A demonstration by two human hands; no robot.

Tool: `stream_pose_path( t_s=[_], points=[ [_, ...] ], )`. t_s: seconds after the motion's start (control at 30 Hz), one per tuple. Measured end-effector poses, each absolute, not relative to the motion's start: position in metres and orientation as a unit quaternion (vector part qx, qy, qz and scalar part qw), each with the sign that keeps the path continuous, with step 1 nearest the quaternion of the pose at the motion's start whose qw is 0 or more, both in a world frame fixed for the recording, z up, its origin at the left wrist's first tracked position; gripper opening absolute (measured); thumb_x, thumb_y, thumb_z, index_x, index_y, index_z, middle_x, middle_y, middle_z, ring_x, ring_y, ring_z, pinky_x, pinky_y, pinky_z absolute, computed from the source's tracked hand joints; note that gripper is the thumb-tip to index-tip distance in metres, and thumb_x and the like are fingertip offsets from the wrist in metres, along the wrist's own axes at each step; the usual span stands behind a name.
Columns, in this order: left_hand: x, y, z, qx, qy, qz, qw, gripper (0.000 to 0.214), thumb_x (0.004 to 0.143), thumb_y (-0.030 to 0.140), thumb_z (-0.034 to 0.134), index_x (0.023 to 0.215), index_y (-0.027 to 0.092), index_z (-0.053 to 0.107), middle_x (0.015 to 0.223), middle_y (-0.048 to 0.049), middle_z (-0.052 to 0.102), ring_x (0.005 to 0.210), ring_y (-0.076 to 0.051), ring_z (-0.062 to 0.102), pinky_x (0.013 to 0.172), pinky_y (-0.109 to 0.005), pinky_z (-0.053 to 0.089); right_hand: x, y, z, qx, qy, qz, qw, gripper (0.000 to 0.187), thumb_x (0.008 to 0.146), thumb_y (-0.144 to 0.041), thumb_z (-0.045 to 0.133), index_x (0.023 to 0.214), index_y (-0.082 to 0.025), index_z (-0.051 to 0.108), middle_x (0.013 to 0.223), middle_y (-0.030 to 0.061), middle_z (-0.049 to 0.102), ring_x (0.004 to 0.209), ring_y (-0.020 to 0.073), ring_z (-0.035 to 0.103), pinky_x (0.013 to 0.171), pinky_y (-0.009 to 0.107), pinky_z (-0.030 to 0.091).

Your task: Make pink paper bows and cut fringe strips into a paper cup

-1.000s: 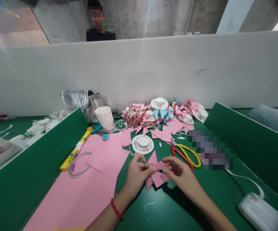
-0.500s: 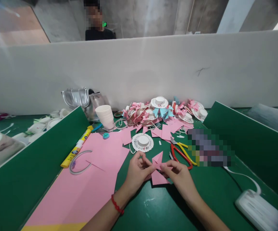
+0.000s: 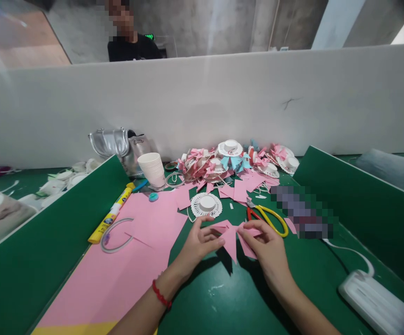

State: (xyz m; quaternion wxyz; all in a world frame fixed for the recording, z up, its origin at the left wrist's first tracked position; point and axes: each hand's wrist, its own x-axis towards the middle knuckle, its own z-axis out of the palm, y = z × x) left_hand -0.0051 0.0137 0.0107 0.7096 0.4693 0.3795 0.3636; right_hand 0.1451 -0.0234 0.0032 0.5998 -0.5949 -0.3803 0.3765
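Note:
A small pink paper piece [image 3: 230, 237], cut and partly folded into pointed flaps, is held between both hands just above the green table [image 3: 223, 298]. My left hand [image 3: 200, 242], with a red cord on its wrist, pinches the piece's left side. My right hand [image 3: 263, 244] pinches its right side, fingers closed on a flap. A white round paper hat shape [image 3: 206, 204] lies just beyond the hands. Red and yellow scissors [image 3: 268, 217] rest to the right of it.
A large pink sheet [image 3: 128, 260] covers the table's left part, with a yellow glue tube [image 3: 113, 214] and a clear ring [image 3: 115, 235] on it. Stacked paper cups [image 3: 152, 169], a silver bag [image 3: 120, 145] and a heap of finished pinwheel hats [image 3: 233, 163] sit by the white partition. A person sits beyond it.
Both hands have turned and refolded the pink piece; its flaps now point downward and it sits slightly farther from me. The person behind the partition has shifted left.

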Motion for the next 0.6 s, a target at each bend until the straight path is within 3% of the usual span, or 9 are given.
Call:
stream_pose_path(
  t_s=[0.17,0.27,0.33,0.47,0.6],
  points=[
    [0.0,0.003,0.011,0.436,0.407,0.405,0.693,0.049,0.06,0.022,0.071,0.095,0.019,0.037,0.067,0.0035,0.06,0.062,-0.012,0.059,0.06,-0.024,0.043,0.125,-0.029,-0.007,-0.598,-0.366,0.381,0.603,0.023,0.065,-0.035,0.066,0.073,-0.019,0.052,0.071,0.0005,0.056,0.055,0.0143,0.052,0.049,0.024,0.04],
    [-0.006,0.005,0.011,0.453,0.413,0.395,0.684,0.048,0.062,0.021,0.069,0.095,0.02,0.034,0.065,0.0048,0.059,0.055,-0.011,0.057,0.053,-0.021,0.041,0.122,-0.028,-0.005,-0.563,-0.408,0.419,0.584,0.025,0.068,-0.03,0.063,0.087,-0.02,0.05,0.081,0.0023,0.058,0.062,0.0149,0.056,0.053,0.024,0.044],
    [-0.014,0.01,0.014,0.495,0.402,0.352,0.685,0.049,0.062,0.019,0.067,0.098,0.02,0.034,0.063,0.0062,0.057,0.048,-0.008,0.052,0.046,-0.018,0.036,0.125,-0.026,-0.001,-0.524,-0.452,0.463,0.553,0.029,0.067,-0.022,0.063,0.093,-0.021,0.05,0.076,0.0005,0.06,0.064,0.0153,0.057,0.055,0.024,0.045],
    [-0.023,0.02,0.022,0.586,0.406,0.293,0.637,0.051,0.061,0.015,0.067,0.104,0.019,0.039,0.048,0.013,0.04,0.039,-0.003,0.033,0.039,-0.015,0.02,0.135,-0.025,0.006,-0.475,-0.52,0.508,0.497,0.019,0.063,-0.009,0.064,0.078,-0.019,0.059,0.068,-0.0034,0.058,0.059,0.0122,0.055,0.054,0.021,0.044],
    [-0.021,0.021,0.021,0.564,0.39,0.312,0.658,0.049,0.067,0.018,0.063,0.106,0.019,0.035,0.052,0.0105,0.046,0.047,-0.006,0.043,0.047,-0.017,0.03,0.138,-0.024,0.005,-0.484,-0.53,0.487,0.498,0.007,0.064,-0.012,0.064,0.066,-0.018,0.062,0.064,-0.0026,0.06,0.061,0.0137,0.057,0.057,0.023,0.045]
  ],
)
